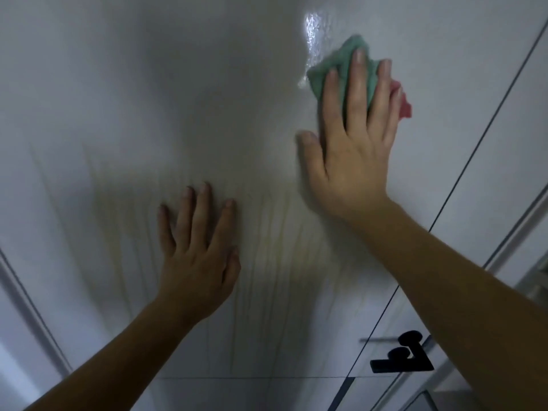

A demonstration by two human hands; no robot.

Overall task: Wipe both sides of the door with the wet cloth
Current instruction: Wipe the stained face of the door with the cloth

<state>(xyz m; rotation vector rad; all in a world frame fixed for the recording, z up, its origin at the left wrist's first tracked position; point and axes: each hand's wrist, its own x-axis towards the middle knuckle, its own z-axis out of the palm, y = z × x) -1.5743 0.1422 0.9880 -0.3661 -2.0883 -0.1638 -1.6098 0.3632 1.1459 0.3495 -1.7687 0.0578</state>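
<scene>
A pale grey-white door (184,93) fills the view. My right hand (353,143) lies flat with straight fingers on a green and pink cloth (332,71), pressing it against the upper right part of the door. A wet, shiny streak (311,31) shows just above and left of the cloth. My left hand (197,247) rests flat on the door lower down, fingers spread, holding nothing. Faint drip lines run down the panel between my hands.
A black lever handle (406,357) sits at the door's lower right. Thin dark lines run diagonally up the right side (474,158). The door frame shows at the far left (26,307) and at the right edge (522,226).
</scene>
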